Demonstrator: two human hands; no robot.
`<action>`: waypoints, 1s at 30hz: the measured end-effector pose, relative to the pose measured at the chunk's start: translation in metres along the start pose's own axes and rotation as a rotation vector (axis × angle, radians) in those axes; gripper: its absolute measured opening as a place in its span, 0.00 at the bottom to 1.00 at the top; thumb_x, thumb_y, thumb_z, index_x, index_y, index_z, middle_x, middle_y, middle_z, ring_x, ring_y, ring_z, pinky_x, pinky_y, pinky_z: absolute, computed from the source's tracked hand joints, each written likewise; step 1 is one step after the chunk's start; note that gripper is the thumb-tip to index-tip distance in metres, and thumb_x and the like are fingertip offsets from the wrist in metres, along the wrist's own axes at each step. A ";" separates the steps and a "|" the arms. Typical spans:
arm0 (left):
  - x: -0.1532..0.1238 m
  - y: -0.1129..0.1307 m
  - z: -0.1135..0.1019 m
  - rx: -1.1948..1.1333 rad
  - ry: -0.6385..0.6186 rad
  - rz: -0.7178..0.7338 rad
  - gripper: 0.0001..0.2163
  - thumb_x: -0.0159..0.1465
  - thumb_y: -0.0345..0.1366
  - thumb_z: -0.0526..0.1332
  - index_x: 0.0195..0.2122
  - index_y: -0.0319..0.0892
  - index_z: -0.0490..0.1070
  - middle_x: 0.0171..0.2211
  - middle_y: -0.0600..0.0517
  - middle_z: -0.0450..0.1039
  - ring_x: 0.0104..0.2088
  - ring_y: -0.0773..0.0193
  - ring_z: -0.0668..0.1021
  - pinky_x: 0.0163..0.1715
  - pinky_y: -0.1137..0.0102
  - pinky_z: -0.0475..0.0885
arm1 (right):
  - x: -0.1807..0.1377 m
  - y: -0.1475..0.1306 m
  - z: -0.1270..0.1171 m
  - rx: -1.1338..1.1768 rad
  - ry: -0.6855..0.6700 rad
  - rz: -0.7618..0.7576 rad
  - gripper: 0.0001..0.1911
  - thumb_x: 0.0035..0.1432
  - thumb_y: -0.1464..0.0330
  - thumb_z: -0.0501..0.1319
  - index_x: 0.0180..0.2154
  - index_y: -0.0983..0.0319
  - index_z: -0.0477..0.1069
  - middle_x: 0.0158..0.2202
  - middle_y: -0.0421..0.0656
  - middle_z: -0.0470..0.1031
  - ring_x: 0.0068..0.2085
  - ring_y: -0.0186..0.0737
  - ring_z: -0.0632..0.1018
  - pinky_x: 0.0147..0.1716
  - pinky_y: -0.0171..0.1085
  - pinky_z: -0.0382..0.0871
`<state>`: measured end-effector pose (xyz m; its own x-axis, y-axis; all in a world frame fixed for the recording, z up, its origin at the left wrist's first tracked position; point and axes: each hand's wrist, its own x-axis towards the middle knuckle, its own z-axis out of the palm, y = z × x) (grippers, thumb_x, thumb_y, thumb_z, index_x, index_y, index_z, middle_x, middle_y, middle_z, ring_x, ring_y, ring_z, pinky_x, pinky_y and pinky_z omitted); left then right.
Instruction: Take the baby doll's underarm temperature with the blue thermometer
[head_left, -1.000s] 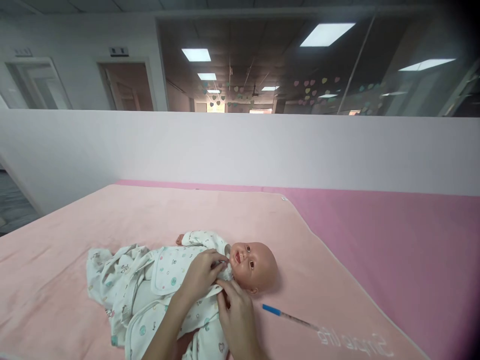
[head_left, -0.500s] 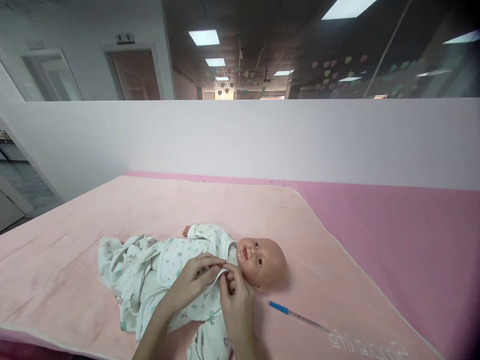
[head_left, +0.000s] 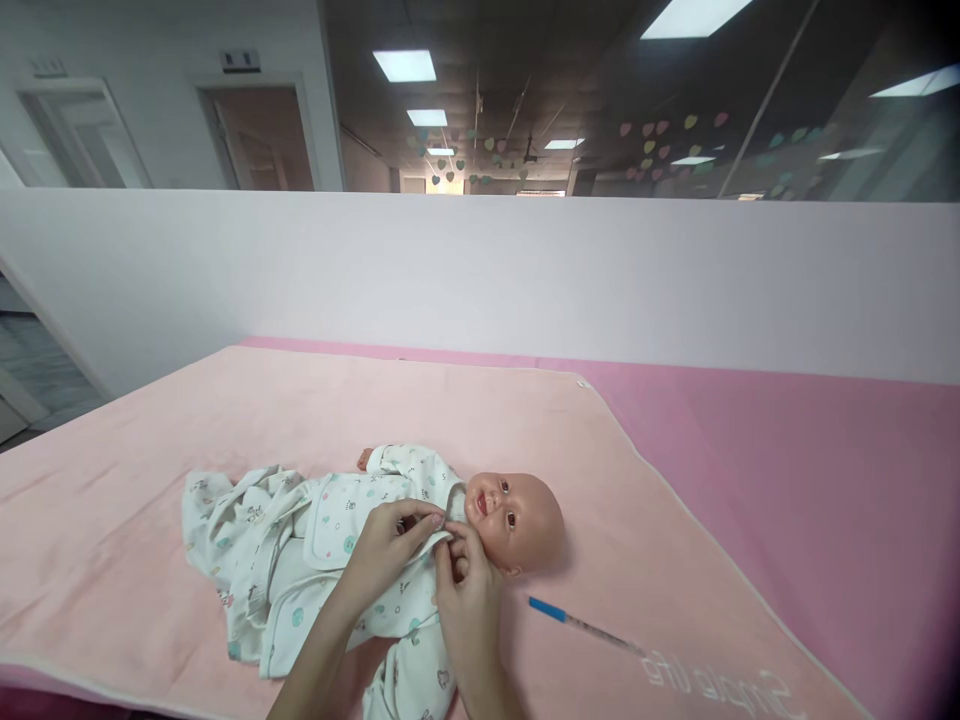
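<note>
A baby doll (head_left: 517, 520) lies on its back, head to the right, dressed in a white printed baby outfit (head_left: 349, 515). Near the doll's neck, my left hand (head_left: 394, 545) pinches the cloth at the collar between thumb and fingers. Just right of it, my right hand (head_left: 466, 580) grips the folded collar edge, fingers bent. Both sets of fingertips almost meet below the doll's chin; any fastener there is hidden. The outfit's lower part lies bunched at the left, and one sleeve extends toward me beside my right wrist.
A blue-capped pen (head_left: 547, 609) lies right of my right hand. Under the doll spreads a peach mat (head_left: 450, 410) with faint lettering, over a pink surface (head_left: 825, 470). A white low wall (head_left: 480, 270) with glass above stands behind.
The view has shifted slightly, so everything appears a little further left. My left fingers have curled into a closer pinch at the collar; my right hand keeps its hold.
</note>
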<state>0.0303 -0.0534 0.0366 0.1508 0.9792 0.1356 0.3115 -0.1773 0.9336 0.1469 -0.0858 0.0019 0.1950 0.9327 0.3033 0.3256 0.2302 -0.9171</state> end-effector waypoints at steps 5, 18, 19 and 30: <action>-0.004 0.006 -0.002 -0.045 -0.061 0.000 0.14 0.62 0.42 0.56 0.41 0.42 0.76 0.33 0.51 0.76 0.34 0.63 0.74 0.35 0.72 0.67 | 0.000 0.003 0.001 0.011 0.003 -0.018 0.11 0.58 0.66 0.53 0.41 0.63 0.68 0.23 0.40 0.72 0.20 0.33 0.70 0.19 0.30 0.61; -0.009 0.010 -0.013 0.132 -0.144 0.043 0.12 0.62 0.36 0.54 0.41 0.46 0.76 0.37 0.52 0.76 0.37 0.63 0.74 0.39 0.71 0.67 | -0.003 0.005 -0.001 0.027 -0.045 0.022 0.13 0.60 0.62 0.53 0.37 0.63 0.71 0.22 0.40 0.70 0.22 0.33 0.70 0.20 0.30 0.60; -0.008 0.010 -0.013 0.124 -0.146 0.040 0.12 0.62 0.36 0.54 0.41 0.45 0.76 0.37 0.52 0.76 0.38 0.62 0.74 0.40 0.71 0.67 | -0.003 0.005 -0.002 0.030 -0.050 0.023 0.13 0.60 0.62 0.52 0.37 0.63 0.71 0.22 0.40 0.70 0.22 0.33 0.70 0.19 0.30 0.59; -0.009 0.010 -0.009 0.027 -0.143 0.013 0.11 0.62 0.37 0.50 0.34 0.40 0.70 0.31 0.51 0.71 0.34 0.62 0.72 0.37 0.70 0.65 | -0.004 0.006 0.000 0.110 0.008 -0.005 0.12 0.59 0.62 0.54 0.38 0.63 0.67 0.22 0.39 0.71 0.20 0.32 0.70 0.19 0.29 0.61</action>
<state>0.0235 -0.0627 0.0474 0.2864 0.9532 0.0968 0.3332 -0.1939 0.9227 0.1478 -0.0880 -0.0050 0.2012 0.9293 0.3096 0.2231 0.2643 -0.9383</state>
